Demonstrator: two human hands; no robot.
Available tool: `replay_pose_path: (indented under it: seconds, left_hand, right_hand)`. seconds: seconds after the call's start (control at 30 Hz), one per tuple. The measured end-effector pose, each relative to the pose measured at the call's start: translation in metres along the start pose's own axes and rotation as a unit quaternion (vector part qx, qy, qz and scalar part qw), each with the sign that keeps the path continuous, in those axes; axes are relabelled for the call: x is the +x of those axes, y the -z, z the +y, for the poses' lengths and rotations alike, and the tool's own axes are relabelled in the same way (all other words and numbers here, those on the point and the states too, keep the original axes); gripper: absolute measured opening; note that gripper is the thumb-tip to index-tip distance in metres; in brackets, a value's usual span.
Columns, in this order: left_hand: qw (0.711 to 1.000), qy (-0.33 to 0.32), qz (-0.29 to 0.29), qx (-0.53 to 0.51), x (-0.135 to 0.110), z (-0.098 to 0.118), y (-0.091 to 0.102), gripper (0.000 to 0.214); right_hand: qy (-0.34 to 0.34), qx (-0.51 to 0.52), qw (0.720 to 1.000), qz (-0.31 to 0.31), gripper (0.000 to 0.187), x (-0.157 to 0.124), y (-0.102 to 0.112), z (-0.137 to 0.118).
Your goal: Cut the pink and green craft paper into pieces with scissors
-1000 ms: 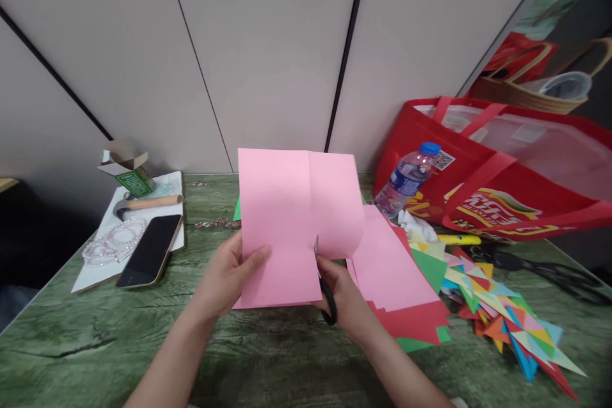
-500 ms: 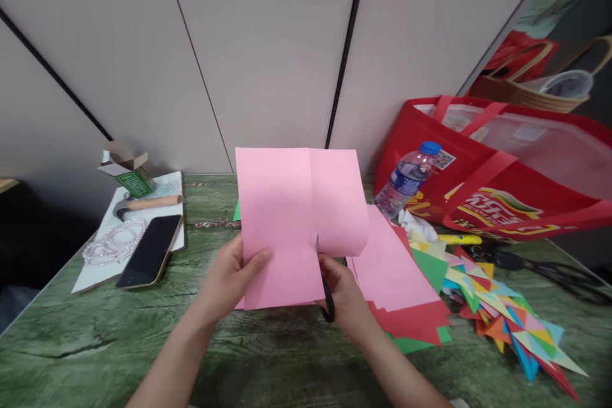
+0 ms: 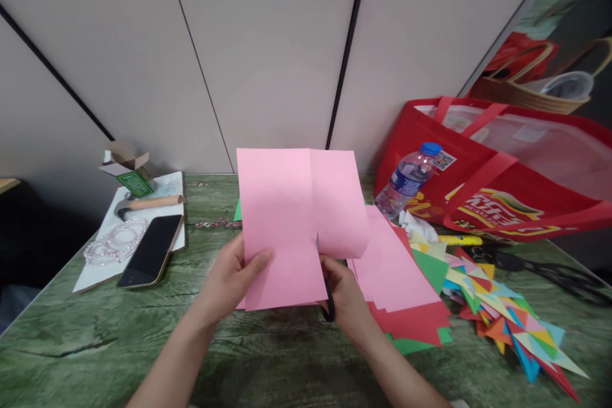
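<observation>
A sheet of pink paper (image 3: 280, 204) with a vertical crease is held up in front of me. My left hand (image 3: 236, 277) is closed on its lower left edge, thumb across the front. My right hand (image 3: 347, 290) grips a pair of scissors (image 3: 329, 306) with black handles. The blade tip shows in a cut along the crease, running up from the bottom edge. Right of that cut, the paper's flap curls away above my right hand. Most of the blades are hidden by the paper.
At right lie stacked coloured sheets (image 3: 394, 268), folded paper pieces (image 3: 511, 312), black scissors (image 3: 540, 264), a water bottle (image 3: 406, 182) and a red bag (image 3: 497, 172). At left, a phone (image 3: 150, 252), a hammer (image 3: 148, 203), a bead string (image 3: 115, 242) and a small box (image 3: 129, 172) rest near the wall.
The scissors and both hands stay in nearly the same place on the pink paper. The blade tip sticks out slightly less through the cut; otherwise only a slight view shift shows.
</observation>
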State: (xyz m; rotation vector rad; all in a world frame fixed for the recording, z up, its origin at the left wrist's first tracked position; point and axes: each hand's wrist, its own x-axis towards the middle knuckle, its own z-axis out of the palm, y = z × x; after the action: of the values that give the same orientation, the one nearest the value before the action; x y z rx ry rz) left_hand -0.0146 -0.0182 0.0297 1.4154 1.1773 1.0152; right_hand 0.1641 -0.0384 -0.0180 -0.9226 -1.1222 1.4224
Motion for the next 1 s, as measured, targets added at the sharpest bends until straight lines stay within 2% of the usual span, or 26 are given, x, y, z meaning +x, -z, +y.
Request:
replay_pose_path:
  seconds: [0.33,0.67,1.0]
  left_hand:
    - [1.000,0.014,-0.007,-0.027,-0.0005,0.0016,-0.0021,0.030]
    - [1.000,0.013,-0.006,-0.027,0.0004,0.0003,-0.0015,0.030]
    - [0.999,0.015,0.000,-0.042,0.0001,0.0000,-0.0026,0.030]
  right_hand:
    - [0.003,0.000,1.000,0.015,0.026,-0.0003,0.0002,0.0003]
    - [-0.050,0.055,0.997,0.035,0.020,-0.0004,-0.0038,0.0013]
    - [-0.062,0.063,0.995,0.040,0.017,0.0000,-0.0034,0.0025]
